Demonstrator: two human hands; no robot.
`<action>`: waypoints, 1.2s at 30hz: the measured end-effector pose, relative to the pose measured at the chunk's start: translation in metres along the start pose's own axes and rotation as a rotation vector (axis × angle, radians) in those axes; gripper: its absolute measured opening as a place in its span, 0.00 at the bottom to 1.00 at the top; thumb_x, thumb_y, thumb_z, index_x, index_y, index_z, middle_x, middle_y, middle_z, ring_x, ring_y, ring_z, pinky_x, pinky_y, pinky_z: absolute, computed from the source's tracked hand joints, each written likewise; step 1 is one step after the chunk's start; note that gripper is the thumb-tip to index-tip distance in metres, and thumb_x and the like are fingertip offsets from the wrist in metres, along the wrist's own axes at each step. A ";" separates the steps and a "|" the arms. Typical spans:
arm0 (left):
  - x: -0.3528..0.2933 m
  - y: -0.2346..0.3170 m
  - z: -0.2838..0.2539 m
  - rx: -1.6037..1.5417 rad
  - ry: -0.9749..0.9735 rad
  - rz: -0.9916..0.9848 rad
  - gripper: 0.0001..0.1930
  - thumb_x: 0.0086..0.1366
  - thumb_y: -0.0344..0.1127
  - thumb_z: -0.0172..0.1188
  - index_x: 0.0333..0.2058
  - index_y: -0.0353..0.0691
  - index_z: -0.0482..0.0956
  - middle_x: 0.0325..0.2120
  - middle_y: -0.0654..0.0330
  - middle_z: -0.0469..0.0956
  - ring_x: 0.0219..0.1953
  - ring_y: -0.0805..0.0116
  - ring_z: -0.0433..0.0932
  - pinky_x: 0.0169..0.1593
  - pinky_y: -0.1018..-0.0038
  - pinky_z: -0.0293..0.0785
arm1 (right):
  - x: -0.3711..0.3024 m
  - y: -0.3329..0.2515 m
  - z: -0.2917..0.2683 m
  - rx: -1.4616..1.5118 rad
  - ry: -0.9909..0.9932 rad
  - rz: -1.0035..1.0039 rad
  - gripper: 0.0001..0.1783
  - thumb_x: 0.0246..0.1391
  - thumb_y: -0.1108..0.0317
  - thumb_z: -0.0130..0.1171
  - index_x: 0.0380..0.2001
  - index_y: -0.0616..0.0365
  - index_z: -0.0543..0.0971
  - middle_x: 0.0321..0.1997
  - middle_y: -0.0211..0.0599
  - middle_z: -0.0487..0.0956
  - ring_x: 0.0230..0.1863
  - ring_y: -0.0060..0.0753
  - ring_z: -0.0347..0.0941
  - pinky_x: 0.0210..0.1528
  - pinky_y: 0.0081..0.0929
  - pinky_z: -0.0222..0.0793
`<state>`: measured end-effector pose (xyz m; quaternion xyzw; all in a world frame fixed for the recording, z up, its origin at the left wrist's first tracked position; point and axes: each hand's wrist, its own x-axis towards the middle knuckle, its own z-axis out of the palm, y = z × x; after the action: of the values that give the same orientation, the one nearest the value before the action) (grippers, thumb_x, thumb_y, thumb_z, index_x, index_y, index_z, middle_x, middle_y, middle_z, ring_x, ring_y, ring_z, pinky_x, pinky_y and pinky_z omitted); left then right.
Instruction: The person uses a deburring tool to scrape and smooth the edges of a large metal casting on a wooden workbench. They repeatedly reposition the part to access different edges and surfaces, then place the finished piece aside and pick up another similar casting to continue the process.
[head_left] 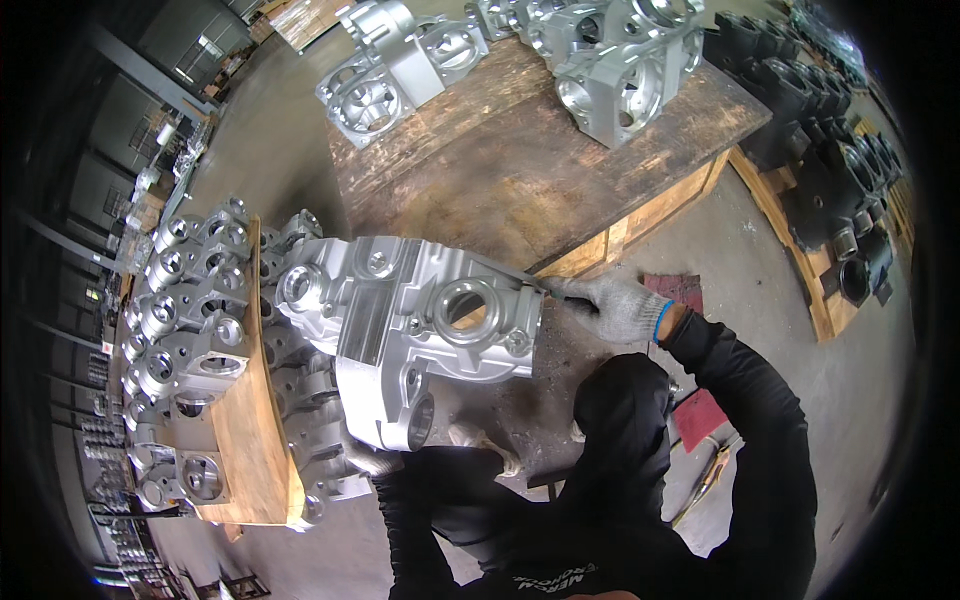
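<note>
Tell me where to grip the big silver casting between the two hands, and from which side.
Likely from both sides: right hand on the right end, left hand by the lower lug. The casting is broad, so opposed holds should steady it.

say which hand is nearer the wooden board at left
Left. The left hand is right of the board, by the big metal part; the right hand is farther right, at that part's right end.

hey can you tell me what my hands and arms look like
Your right hand wears a grey knit glove with a blue band at the wrist. The left hand, mostly hidden, shows a similar greyish glove. The right sleeve is black and wrinkled; the left sleeve is black too.
</note>
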<state>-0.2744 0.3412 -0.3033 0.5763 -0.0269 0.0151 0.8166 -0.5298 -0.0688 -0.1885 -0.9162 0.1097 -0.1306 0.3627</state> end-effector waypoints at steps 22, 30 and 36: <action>0.080 0.177 0.149 1.091 -0.402 0.750 0.23 0.74 0.45 0.50 0.56 0.30 0.76 0.42 0.50 0.83 0.45 0.57 0.82 0.51 0.64 0.78 | -0.059 0.011 0.055 0.870 0.464 0.571 0.26 0.69 0.58 0.61 0.62 0.64 0.74 0.32 0.26 0.78 0.25 0.17 0.72 0.28 0.20 0.69; 0.168 0.189 0.278 0.985 -0.367 0.767 0.24 0.76 0.44 0.41 0.45 0.27 0.79 0.38 0.37 0.83 0.42 0.47 0.82 0.50 0.56 0.75 | -0.001 -0.009 0.092 1.026 0.639 0.402 0.21 0.68 0.57 0.62 0.56 0.59 0.74 0.34 0.26 0.76 0.27 0.18 0.72 0.29 0.20 0.68; 0.212 0.183 0.335 1.315 -0.546 1.023 0.16 0.71 0.35 0.46 0.38 0.30 0.79 0.37 0.31 0.81 0.47 0.34 0.81 0.49 0.48 0.75 | 0.042 0.002 0.089 0.496 0.889 0.214 0.20 0.70 0.60 0.60 0.58 0.60 0.73 0.35 0.24 0.76 0.33 0.13 0.71 0.35 0.16 0.68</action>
<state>-0.0823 0.0858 -0.0068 0.8310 -0.4624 0.2537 0.1769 -0.4621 -0.0257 -0.2456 -0.6425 0.3121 -0.4913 0.4984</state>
